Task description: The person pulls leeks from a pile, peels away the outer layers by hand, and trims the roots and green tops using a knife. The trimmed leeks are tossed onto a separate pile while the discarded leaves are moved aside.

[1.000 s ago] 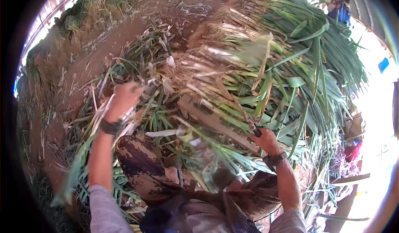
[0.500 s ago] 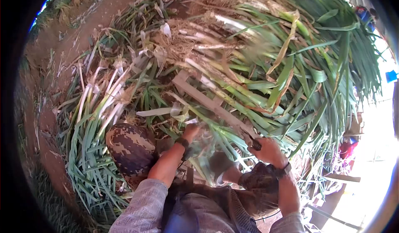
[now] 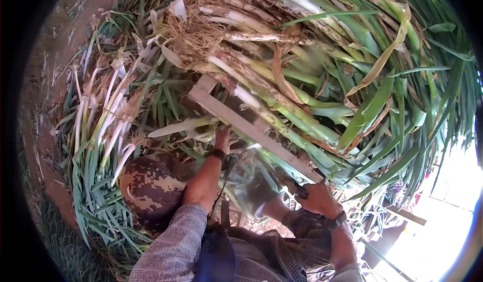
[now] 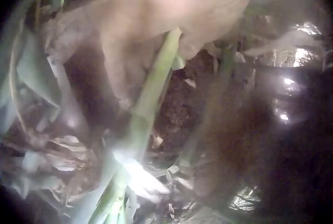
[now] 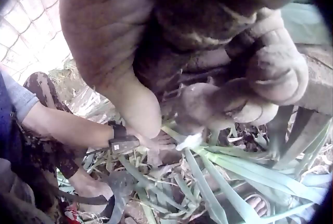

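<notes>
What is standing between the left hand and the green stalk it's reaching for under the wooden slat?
Nothing visible. The left hand already has its fingers round the green stalk, just below the wooden slat. A pale leaf lies beside it, not between. The right hand grips a dark handle apart from it.

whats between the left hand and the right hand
Head view: blurred green leek leaves fill the stretch between the left hand and the right hand, with a pale wooden slat running along just above them.
</notes>
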{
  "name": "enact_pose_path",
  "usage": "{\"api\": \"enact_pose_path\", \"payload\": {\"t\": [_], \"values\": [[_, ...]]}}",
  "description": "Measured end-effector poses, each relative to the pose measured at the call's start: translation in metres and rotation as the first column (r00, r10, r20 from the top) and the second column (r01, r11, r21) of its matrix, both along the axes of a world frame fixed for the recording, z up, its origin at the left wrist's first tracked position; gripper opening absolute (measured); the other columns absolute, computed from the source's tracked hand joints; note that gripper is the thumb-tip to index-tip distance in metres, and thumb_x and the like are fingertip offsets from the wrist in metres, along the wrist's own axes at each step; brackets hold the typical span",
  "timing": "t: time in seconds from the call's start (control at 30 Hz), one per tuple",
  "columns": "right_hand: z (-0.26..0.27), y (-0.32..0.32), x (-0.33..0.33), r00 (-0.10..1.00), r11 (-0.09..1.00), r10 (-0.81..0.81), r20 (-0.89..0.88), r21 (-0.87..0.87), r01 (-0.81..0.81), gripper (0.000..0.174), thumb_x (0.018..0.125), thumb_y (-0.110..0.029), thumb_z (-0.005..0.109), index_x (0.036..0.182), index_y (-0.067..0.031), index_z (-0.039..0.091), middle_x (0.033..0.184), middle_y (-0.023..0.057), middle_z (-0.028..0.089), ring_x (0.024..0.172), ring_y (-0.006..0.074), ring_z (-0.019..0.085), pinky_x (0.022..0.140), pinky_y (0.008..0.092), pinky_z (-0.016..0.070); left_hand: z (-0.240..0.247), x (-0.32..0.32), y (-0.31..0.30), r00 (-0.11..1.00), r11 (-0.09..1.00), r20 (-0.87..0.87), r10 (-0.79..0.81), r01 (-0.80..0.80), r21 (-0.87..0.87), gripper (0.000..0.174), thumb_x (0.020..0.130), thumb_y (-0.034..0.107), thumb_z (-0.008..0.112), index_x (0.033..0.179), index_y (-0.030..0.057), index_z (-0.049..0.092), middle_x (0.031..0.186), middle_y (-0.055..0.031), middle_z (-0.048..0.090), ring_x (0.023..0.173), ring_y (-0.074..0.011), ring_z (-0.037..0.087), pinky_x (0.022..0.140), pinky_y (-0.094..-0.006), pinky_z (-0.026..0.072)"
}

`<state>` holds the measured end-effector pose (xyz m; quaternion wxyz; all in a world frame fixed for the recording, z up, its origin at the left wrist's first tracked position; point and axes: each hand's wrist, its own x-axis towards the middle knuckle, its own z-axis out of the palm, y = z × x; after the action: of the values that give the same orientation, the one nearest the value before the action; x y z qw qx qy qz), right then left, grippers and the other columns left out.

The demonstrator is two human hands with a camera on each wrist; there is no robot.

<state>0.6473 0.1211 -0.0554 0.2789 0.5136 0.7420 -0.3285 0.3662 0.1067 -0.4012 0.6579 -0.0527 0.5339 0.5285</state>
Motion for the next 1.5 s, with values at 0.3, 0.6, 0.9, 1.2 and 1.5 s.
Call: {"api": "enact_pose_path", "payload": {"t": [0.3, 0.6, 0.9, 1.2, 1.5], "values": [[-0.013, -0.003, -0.01, 0.985, 0.983, 0.056, -0.161, 0.179, -0.027, 0.035, 0.076, -0.039, 0.067, 0.079, -0.0046, 0.067, 0.072, 0.02, 0.065, 0.069, 0.0403, 0.064, 0.065, 0.0485, 0.0516, 0.066, -0.001, -0.006, 0.984, 0.975, 0.135, 0.114, -0.137, 0.174, 0.027, 0.097, 0.017, 0.052, 0.123, 0.0079, 0.05, 0.109, -0.0081, 0.061, 0.094, -0.0257, 0.062, 0.088, -0.0487, 0.0518], [0.019, -0.003, -0.045, 0.97, 0.93, 0.171, -0.176, 0.353, -0.1, 0.038, 0.078, -0.042, 0.065, 0.09, -0.0059, 0.066, 0.077, 0.019, 0.067, 0.075, 0.039, 0.066, 0.071, 0.0489, 0.0523, 0.177, -0.023, -0.056, 0.976, 0.905, 0.217, -0.017, -0.077, 0.417, 0.034, 0.089, 0.016, 0.068, 0.118, 0.0062, 0.054, 0.114, -0.0079, 0.06, 0.109, -0.0272, 0.06, 0.095, -0.0485, 0.0499], [0.063, -0.016, -0.031, 0.926, 0.834, 0.269, -0.264, 0.545, -0.087, 0.03, 0.079, -0.035, 0.067, 0.091, -0.0083, 0.067, 0.078, 0.0187, 0.067, 0.078, 0.04, 0.064, 0.072, 0.0486, 0.0515, 0.327, -0.069, -0.033, 0.966, 0.845, -0.066, 0.252, -0.186, 0.501, 0.033, 0.088, 0.031, 0.07, 0.103, 0.0053, 0.055, 0.087, -0.0059, 0.059, 0.082, -0.0214, 0.064, 0.063, -0.0415, 0.057], [0.062, -0.02, -0.019, 0.903, 0.745, 0.249, -0.351, 0.664, 0.053, 0.03, 0.078, -0.036, 0.066, 0.094, -0.011, 0.067, 0.081, 0.0178, 0.068, 0.077, 0.0385, 0.066, 0.07, 0.0483, 0.0523, 0.359, -0.078, 0.038, 0.96, 0.903, -0.246, 0.136, -0.019, 0.428, 0.038, 0.089, 0.04, 0.068, 0.097, 0.0049, 0.057, 0.077, -0.0067, 0.062, 0.065, -0.022, 0.063, 0.064, -0.04, 0.057], [0.049, -0.006, -0.021, 0.955, 0.857, 0.122, -0.269, 0.514, 0.036, 0.038, 0.08, -0.038, 0.06, 0.099, -0.0059, 0.067, 0.09, 0.0215, 0.068, 0.088, 0.0399, 0.065, 0.08, 0.0498, 0.0503, 0.303, -0.056, 0.083, 0.921, 0.947, -0.386, 0.055, 0.074, 0.311, 0.042, 0.086, 0.043, 0.072, 0.099, 0.0049, 0.06, 0.09, -0.0048, 0.055, 0.087, -0.0167, 0.054, 0.067, -0.0391, 0.0456]]}}
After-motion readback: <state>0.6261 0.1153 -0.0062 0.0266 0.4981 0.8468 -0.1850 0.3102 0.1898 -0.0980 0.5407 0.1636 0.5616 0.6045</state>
